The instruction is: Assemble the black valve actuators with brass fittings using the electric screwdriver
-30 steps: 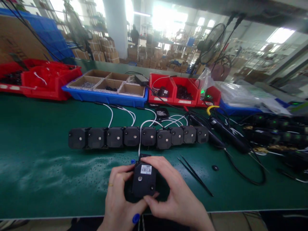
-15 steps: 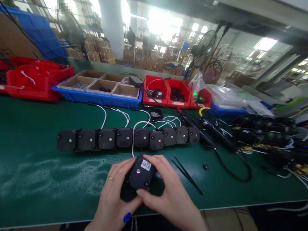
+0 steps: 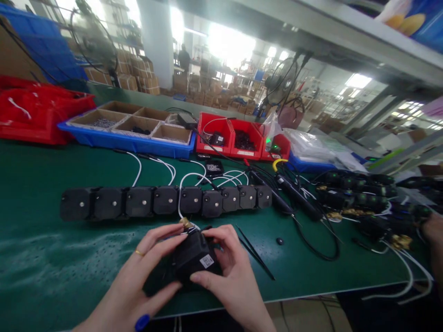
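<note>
Between my two hands is a black box-shaped unit (image 3: 194, 259) with a small white label on its side. A brass fitting (image 3: 186, 223) and a white cable (image 3: 180, 198) show at its far end. My left hand (image 3: 148, 265) grips its left side, fingers on top and thumb low at the near edge. The fingers of my right hand (image 3: 230, 263) curl around the right side, with the thumb on the near face. Just beyond stands a row of similar black units (image 3: 140, 203), several side by side. Black tweezers (image 3: 256, 252) lie right of my right hand.
Behind the row are a blue tray (image 3: 128, 144) with cardboard compartments and red bins (image 3: 242, 150). Two black power screwdrivers (image 3: 297, 196) lie to the right, near a small black round part (image 3: 279, 241). Another person's hand (image 3: 434, 237) is beside black units at the far right.
The black unit has been tipped and turned: its label now faces nearer me, and the brass fitting has come into view. Both hands stay on it. The camera view has shifted slightly right.
</note>
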Tool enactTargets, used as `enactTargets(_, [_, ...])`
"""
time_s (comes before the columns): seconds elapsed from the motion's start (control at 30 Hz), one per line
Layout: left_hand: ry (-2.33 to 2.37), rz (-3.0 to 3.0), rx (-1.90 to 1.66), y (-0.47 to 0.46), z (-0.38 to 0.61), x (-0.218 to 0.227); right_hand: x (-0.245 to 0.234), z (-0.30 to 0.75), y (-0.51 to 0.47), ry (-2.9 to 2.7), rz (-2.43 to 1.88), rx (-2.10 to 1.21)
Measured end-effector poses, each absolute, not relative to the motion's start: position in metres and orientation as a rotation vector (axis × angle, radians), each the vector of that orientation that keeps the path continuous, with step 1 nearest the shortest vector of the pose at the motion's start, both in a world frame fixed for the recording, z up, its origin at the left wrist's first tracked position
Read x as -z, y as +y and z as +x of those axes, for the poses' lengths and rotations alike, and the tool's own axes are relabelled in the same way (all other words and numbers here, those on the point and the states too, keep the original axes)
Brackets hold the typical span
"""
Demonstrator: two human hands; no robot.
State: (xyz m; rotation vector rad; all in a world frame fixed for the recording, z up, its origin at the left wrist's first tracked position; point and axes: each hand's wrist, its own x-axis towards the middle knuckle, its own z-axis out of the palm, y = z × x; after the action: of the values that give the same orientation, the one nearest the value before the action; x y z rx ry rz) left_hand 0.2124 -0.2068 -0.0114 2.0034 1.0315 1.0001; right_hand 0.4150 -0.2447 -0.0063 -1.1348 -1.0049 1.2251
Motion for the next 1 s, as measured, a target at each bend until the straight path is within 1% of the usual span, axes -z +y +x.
enactTargets(0.1, [1.007, 1.568, -0.949, -0.202, 0.204, 0.006, 0.01, 0.406, -0.25, -1.065, -1.131, -1.106])
enactTargets(0.17, [1.066, 1.413, -0.882, -0.2, 0.203, 0.004, 0.012, 0.4, -0.254, -1.151, -1.123, -0.968])
enactTargets(0.3, [1.259, 1.353, -0.834, -0.204, 0.211, 0.002, 0.016, 0.395, -0.261, -1.373, -1.095, -0.734])
enactTargets(0.4, [1.213, 1.32, -0.918, -0.208, 0.219, -0.002, 0.016, 0.402, -0.261, -1.512, -1.206, -0.669])
enactTargets(0.47, [1.136, 1.38, -0.979, -0.206, 0.224, -0.009, 0.011, 0.411, -0.257, -1.584, -1.27, -0.57])
enactTargets(0.63, [1.089, 1.377, -1.146, -0.191, 0.246, -0.031, -0.006, 0.433, -0.238, -1.875, -1.086, -0.071])
enactTargets(0.7, [1.063, 1.462, -1.178, -0.189, 0.253, -0.033, -0.006, 0.44, -0.234, -1.924, -1.069, -0.063])
enactTargets(0.77, [1.026, 1.63, -1.175, -0.191, 0.258, -0.029, 0.0, 0.446, -0.234, -1.913, -1.119, -0.143])
enactTargets(0.9, [0.975, 2.033, -1.216, -0.205, 0.259, -0.002, 0.019, 0.455, -0.248, -1.917, -1.179, -0.174])
enactTargets(1.0, [0.888, 2.245, -1.203, -0.215, 0.255, 0.016, 0.026, 0.462, -0.262, -2.018, -1.14, -0.178])
